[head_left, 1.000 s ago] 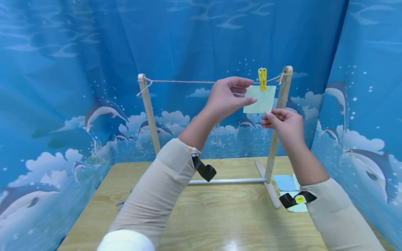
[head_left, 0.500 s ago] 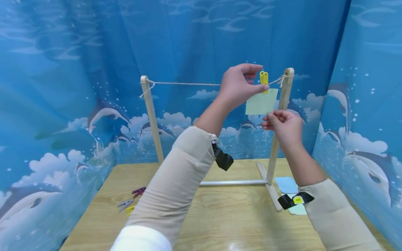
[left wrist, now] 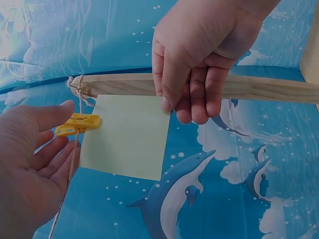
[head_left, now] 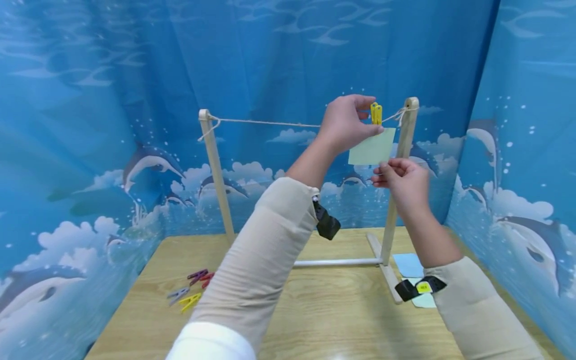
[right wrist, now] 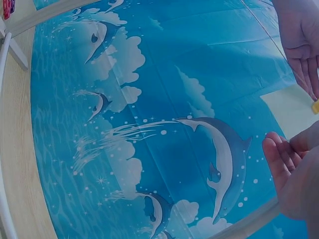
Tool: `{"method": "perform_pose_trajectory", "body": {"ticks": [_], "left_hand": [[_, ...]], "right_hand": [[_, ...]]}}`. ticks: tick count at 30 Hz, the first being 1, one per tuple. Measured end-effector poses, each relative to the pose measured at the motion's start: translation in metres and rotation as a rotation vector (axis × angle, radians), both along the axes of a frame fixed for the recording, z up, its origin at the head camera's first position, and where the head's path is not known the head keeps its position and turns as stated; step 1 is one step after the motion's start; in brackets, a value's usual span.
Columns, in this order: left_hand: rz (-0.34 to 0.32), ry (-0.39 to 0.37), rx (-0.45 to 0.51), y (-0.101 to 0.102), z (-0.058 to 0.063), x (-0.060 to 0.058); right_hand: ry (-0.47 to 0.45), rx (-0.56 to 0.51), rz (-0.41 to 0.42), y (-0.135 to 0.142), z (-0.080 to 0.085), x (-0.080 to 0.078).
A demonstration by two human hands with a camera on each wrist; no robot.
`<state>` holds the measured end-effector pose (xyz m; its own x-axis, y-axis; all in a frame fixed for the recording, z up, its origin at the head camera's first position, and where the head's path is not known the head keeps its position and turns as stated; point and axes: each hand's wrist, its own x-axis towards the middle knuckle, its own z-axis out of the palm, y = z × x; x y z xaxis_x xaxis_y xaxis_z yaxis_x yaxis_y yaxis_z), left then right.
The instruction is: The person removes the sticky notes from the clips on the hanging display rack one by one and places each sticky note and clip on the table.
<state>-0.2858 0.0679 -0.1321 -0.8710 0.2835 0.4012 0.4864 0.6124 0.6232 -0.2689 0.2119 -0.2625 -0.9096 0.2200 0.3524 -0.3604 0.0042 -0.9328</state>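
Observation:
A yellow clothespin sits upright on the string, at the top edge of a pale green paper square. My left hand is spread around the clothespin. In the left wrist view, the left thumb is close beside the clothespin, while the other fingers lie on its far side with a gap. Contact there is hard to make out. The right hand pinches the paper's lower right corner between thumb and forefinger, other fingers curled.
A wooden post stands right of the paper, another post at the left. Purple, red, grey and yellow clothespins lie on the table at left. Blue and green paper squares lie behind the right wrist.
My left hand has moved right and up from the paper's left side to around the clothespin. The right hand has stayed at the paper's corner.

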Motion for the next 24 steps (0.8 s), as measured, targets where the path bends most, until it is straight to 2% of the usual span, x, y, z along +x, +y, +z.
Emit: {"method": "perform_pose_trajectory", "body": {"ticks": [6,10,19,24], "left_hand": [[-0.013,0.030,0.041,0.002,-0.002,0.003],[-0.007,0.013,0.065,0.005,-0.003,0.006],[0.044,0.081,0.055,0.007,-0.008,0.007],[0.044,0.133,0.066,0.004,-0.012,0.009]], "right_hand": [[0.013,-0.040,0.009,-0.001,-0.001,0.000],[0.007,0.000,-0.025,-0.004,-0.001,0.000],[0.034,0.041,-0.042,-0.007,-0.001,0.000],[0.038,0.051,-0.050,-0.007,-0.002,0.000]]}}
